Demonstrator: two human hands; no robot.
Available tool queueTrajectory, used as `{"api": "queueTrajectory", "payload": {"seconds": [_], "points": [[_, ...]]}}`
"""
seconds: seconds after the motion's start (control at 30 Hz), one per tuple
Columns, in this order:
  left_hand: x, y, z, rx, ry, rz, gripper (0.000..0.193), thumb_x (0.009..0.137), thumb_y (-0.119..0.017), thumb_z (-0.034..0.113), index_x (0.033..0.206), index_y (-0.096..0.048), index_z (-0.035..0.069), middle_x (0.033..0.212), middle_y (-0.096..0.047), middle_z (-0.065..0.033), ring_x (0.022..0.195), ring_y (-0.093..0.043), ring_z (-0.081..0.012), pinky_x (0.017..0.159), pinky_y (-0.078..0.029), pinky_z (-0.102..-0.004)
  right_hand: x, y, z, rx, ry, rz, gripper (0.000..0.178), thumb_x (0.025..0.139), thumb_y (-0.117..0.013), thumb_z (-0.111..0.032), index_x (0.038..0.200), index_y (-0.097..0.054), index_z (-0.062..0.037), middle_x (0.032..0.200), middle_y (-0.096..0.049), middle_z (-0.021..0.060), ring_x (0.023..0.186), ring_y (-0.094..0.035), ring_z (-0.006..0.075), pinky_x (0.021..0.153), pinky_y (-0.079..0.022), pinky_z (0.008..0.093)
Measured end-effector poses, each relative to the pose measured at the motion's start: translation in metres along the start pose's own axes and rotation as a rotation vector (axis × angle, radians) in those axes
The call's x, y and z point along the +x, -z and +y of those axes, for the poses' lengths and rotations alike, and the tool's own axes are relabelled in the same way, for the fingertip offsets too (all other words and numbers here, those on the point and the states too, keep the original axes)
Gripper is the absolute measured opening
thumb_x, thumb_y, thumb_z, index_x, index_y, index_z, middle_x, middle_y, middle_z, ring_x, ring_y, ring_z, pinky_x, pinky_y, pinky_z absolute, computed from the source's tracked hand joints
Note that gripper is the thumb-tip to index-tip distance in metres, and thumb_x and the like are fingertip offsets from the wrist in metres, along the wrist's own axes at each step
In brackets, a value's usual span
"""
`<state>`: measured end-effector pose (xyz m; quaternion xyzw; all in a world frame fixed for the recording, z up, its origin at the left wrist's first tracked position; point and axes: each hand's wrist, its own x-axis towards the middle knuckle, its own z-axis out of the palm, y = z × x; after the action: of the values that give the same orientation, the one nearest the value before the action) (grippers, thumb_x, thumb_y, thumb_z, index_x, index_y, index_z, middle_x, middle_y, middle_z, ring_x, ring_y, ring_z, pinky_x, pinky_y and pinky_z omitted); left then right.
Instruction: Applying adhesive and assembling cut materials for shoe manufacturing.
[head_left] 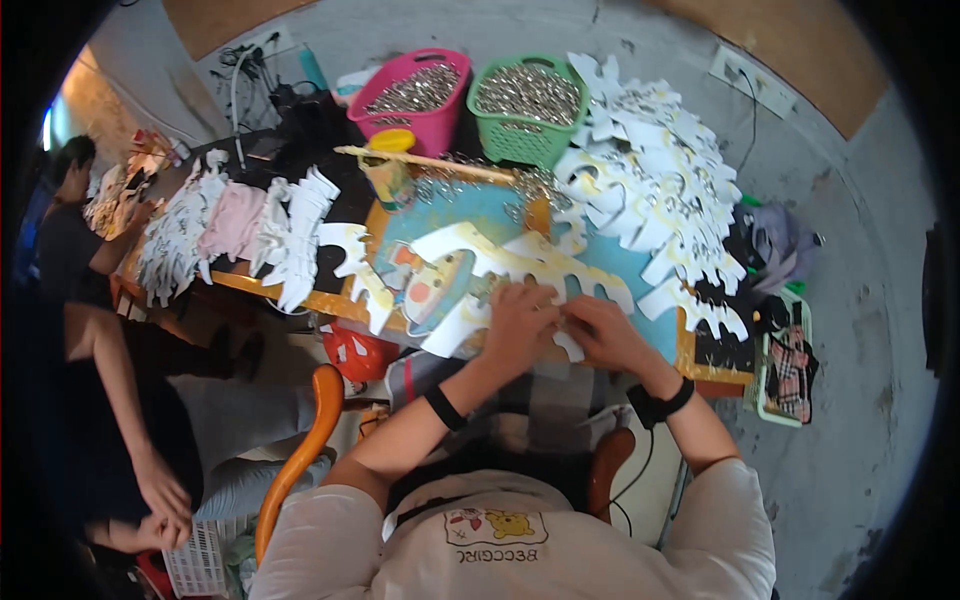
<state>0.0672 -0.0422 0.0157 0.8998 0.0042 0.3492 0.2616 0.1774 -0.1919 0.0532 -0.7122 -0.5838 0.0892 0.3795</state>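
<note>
My left hand (pixel 522 318) and my right hand (pixel 605 332) meet at the table's near edge, fingers bent and pinched close together. Between and under them lies a white scalloped cut-out piece (pixel 570 347) with yellowish patches. My left fingers grip its edge; what my right fingertips pinch is too small to make out. More white cut-out pieces (pixel 455 240) lie just beyond the hands, over a blue mat (pixel 455 212) and a mat with a cartoon face (pixel 430 290). Small metal rings or clips (pixel 540 190) lie in a loose heap farther back.
A pink basket (pixel 440 135) and a green basket (pixel 525 150), full of shiny metal pieces, stand at the back. White cut-outs pile up at right (pixel 650 170). A stick (pixel 430 163) lies by a yellow-lidded tub (pixel 390 180). Left are stacked fabric pieces (pixel 235 220) and other people (pixel 130 400).
</note>
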Motion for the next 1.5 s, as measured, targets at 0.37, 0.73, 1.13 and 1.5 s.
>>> {"api": "queueTrajectory", "payload": {"seconds": [0.37, 0.73, 1.13, 1.5], "points": [[0.003, 0.006, -0.001, -0.013, -0.035, -0.210, 0.013, 0.070, -0.070, 0.010, 0.081, -0.063, 0.014, 0.084, -0.064, 0.0005, 0.097, -0.055, -0.0215, 0.091, -0.033, -0.0460, -0.026, -0.015, 0.016, -0.284, 0.125, 0.074, 0.013, 0.077, -0.063, -0.002, 0.089, -0.059, -0.0046, 0.091, -0.059, 0.0104, 0.081, -0.061, 0.0309, 0.064, -0.050, 0.0383], [0.009, 0.019, -0.010, -0.056, -0.118, -0.281, 0.012, 0.073, -0.071, 0.013, 0.084, -0.068, 0.017, 0.099, -0.066, 0.0056, 0.103, -0.053, -0.0192, 0.093, -0.030, -0.0429, -0.035, -0.017, 0.021, -0.236, 0.122, 0.137, 0.028, 0.069, -0.067, 0.001, 0.096, -0.064, -0.0034, 0.092, -0.058, 0.0097, 0.083, -0.061, 0.0287, 0.067, -0.051, 0.0360], [0.008, 0.012, -0.023, -0.226, -0.124, -0.392, 0.009, 0.079, -0.067, 0.008, 0.087, -0.064, 0.008, 0.110, -0.065, -0.0052, 0.100, -0.056, -0.0278, 0.090, -0.038, -0.0388, -0.019, 0.001, 0.011, 0.026, -0.087, 0.147, 0.027, 0.073, -0.059, 0.007, 0.097, -0.065, -0.0035, 0.098, -0.058, 0.0108, 0.088, -0.058, 0.0310, 0.075, -0.049, 0.0378], [0.018, 0.024, -0.013, -0.184, 0.071, -0.483, 0.034, 0.077, -0.072, 0.013, 0.110, -0.062, 0.014, 0.103, -0.065, -0.0038, 0.112, -0.052, -0.0256, 0.101, -0.032, -0.0460, -0.014, 0.003, 0.025, -0.257, 0.155, -0.058, 0.025, 0.073, -0.061, -0.003, 0.099, -0.061, -0.0032, 0.104, -0.057, 0.0089, 0.093, -0.060, 0.0264, 0.077, -0.051, 0.0341]]}}
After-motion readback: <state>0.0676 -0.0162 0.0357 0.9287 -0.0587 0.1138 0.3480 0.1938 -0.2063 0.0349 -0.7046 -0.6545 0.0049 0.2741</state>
